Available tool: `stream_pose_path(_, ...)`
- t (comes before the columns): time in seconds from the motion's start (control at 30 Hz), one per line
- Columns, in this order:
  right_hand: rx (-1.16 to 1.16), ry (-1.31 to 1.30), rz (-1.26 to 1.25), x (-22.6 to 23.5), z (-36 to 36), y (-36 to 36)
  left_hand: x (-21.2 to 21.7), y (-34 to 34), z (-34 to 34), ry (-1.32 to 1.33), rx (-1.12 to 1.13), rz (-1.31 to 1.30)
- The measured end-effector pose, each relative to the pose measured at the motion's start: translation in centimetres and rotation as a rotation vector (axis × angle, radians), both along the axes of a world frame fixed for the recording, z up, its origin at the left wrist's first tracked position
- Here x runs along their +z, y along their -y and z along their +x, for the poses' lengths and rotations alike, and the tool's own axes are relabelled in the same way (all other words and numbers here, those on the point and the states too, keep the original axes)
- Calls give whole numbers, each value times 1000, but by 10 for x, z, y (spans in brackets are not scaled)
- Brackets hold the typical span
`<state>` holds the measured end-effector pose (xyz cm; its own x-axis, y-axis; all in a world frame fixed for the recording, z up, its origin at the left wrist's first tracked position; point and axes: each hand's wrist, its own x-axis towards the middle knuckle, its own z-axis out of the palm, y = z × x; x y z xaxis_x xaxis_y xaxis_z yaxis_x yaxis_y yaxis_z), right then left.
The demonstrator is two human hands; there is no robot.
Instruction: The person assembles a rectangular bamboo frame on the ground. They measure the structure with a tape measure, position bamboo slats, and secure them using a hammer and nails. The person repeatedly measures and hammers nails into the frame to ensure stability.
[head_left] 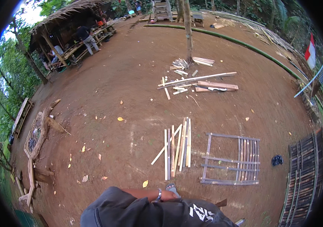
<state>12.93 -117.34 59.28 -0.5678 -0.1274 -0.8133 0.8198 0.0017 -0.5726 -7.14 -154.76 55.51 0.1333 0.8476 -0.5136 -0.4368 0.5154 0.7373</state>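
My left hand (168,195) reaches across the front of my dark clothing (142,210), with a bracelet or watch (159,195) at its wrist. Its fingers are not clear, and I cannot tell whether they hold anything. A sandalled foot (172,187) shows just beyond it. My right hand is out of sight. Ahead of the left hand lies a loose bundle of long wooden slats (180,147), one crossing at a slant. To the right, a flat slatted wooden frame (230,159) rests on the dirt, its upright slats crowded toward its right side.
Farther off, boards (218,86) and short offcuts (179,64) lie near a slim tree trunk (188,34). A dark bamboo platform (301,178) stands at right, beside a black plastic bag (277,160). Log benches (40,132) line the left. A person (87,38) stands by a thatched hut (67,30).
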Motion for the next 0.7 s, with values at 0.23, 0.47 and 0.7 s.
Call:
stream_pose_path(0.23, -484, -72, -232, -7, 122, 7, 36, -29, -30, -229, -217, 5)
stream_pose_path(0.47, -630, 141, -246, -17, 146, -14, -2, -28, 42, -118, -269, -164)
stream_pose_path(0.7, -181, 179, 394, -195, 74, -175, -200, -132, -49, -607, -270, -210)
